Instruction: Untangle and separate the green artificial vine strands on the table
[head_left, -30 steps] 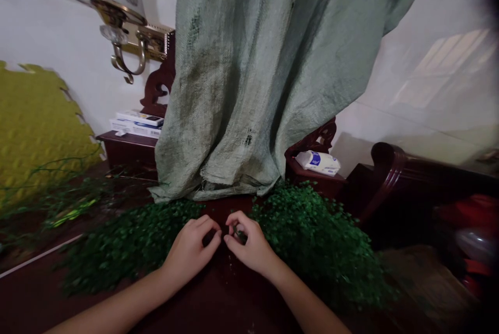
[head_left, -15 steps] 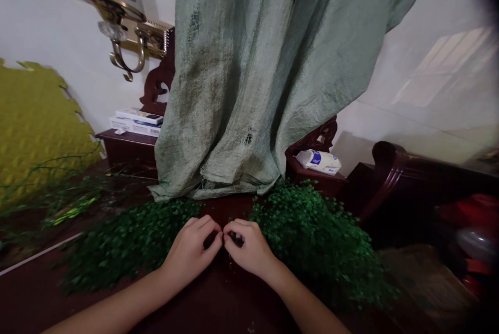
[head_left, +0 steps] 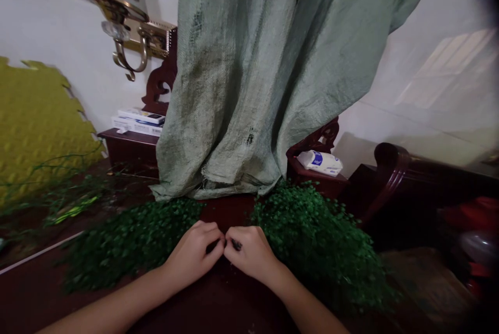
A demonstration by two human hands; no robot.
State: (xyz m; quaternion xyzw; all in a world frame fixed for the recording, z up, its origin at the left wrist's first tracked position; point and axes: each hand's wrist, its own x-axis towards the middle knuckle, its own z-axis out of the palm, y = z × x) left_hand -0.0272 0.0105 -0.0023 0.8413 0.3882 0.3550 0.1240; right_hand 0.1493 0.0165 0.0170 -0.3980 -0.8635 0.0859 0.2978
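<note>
Just above the dark red tabletop [head_left: 228, 305], my left hand [head_left: 195, 248] and my right hand [head_left: 251, 251] meet fingertip to fingertip. Both are closed in a pinch, thumb against curled fingers. A small dark bit shows inside the curl of my right hand, too small to name; whatever my left fingers pinch is hidden. To the left of my hands lies a heap of small-leaved green artificial foliage [head_left: 117, 243]. A second, fuller heap of green foliage [head_left: 319, 235] lies close by my right wrist.
A grey-green woven sack [head_left: 249, 90] hangs down behind the heaps. White boxes [head_left: 138, 122] and a tissue pack [head_left: 322, 162] sit on side ledges. Loose green strands [head_left: 74, 212] lie at left near a yellow foam mat [head_left: 35, 126]. A brass wall lamp [head_left: 130, 48] juts out.
My right hand has curled tighter, closing the gap between its thumb and fingers. Both hands sit slightly lower in view. The foliage heaps look the same.
</note>
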